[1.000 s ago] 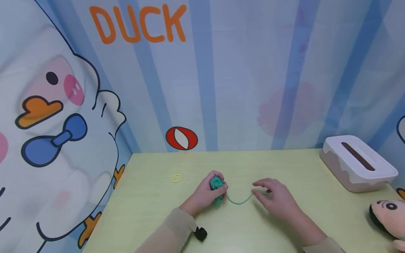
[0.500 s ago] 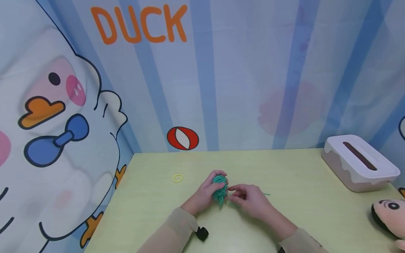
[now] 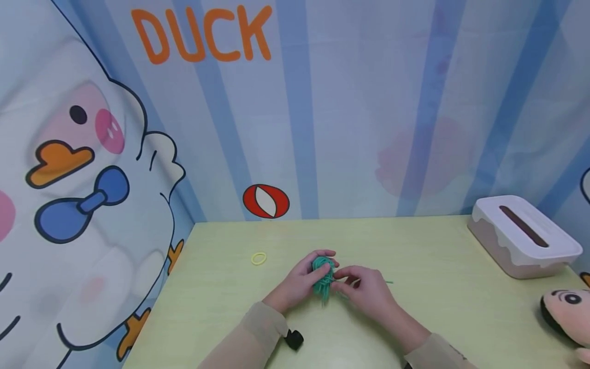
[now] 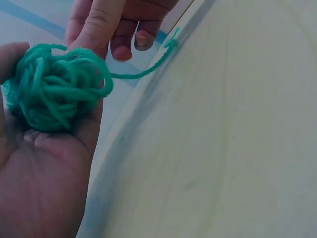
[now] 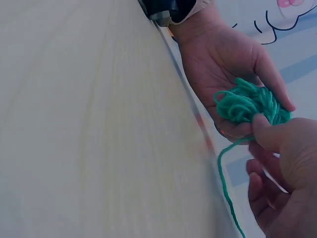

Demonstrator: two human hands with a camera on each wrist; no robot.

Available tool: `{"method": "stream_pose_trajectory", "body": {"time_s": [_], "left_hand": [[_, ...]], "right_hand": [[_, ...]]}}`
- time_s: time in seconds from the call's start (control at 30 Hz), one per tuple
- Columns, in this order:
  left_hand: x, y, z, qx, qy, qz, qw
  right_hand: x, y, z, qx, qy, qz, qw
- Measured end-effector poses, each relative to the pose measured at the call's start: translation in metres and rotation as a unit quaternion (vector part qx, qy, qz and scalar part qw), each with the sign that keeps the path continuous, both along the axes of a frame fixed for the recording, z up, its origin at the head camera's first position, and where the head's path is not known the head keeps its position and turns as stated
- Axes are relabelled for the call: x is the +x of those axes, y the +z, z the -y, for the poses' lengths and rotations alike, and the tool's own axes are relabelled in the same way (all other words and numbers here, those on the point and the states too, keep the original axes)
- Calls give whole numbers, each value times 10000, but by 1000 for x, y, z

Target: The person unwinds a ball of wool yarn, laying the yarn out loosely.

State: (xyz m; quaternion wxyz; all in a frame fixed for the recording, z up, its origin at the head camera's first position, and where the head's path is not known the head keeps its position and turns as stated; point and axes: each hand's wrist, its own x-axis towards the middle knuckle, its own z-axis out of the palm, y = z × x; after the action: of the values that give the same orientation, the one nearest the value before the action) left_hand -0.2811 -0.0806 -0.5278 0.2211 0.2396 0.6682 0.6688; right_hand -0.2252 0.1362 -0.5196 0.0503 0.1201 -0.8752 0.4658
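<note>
A ball of teal-green yarn lies in my left hand, with the thumb across its front and the fingers curled behind it. Close against the ball's right side, my right hand pinches the yarn between thumb and index finger. From that pinch a loose yarn tail hangs past the right hand in the right wrist view. In the head view only the tail's tip shows, beyond the right knuckles. The right wrist view shows loops of the ball bulging beside the right thumb tip.
A yellow ring-shaped band lies on the pale yellow table, left of the hands. At the back right stands a white and beige tissue box. A plush toy lies at the right edge. Behind hangs a duck-print curtain.
My right hand has come left to the yarn ball, and the strand that sagged between the hands no longer shows. The left hand has shifted slightly right with the ball.
</note>
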Motion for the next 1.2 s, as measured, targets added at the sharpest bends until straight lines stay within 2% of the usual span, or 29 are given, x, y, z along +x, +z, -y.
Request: {"method": "stream_pose_trajectory", "body": {"time_s": [0.13,0.23,0.33,0.5,0.73,0.9,1.13,1.2], "left_hand": [[-1,-3,1,-225,302,-384,9986],[-1,-4,2,-510,603,-665,9947],[-1,-4,2,-647,752,-706,9926],[-1,-3,2,-441,645,-473,9958],[-1,-2,4,-505,588,-656,9948],[0,-1,5,-423,486,-461,9969],[1,0,5,-503,414,-620,9959],[1,0,5,-419,357,-469,9974]], "right_hand": [[0,3,-2,135,-172,-318,9993],[2,8,-7,165,-152,-402,9989],[4,14,-14,210,-201,-418,9987],[6,22,-28,419,-295,-499,9974],[9,24,-44,571,-358,-717,9951],[10,25,-55,699,-410,-869,9929],[11,26,-73,868,-540,-877,9909],[12,26,-78,902,-579,-853,9906]]}}
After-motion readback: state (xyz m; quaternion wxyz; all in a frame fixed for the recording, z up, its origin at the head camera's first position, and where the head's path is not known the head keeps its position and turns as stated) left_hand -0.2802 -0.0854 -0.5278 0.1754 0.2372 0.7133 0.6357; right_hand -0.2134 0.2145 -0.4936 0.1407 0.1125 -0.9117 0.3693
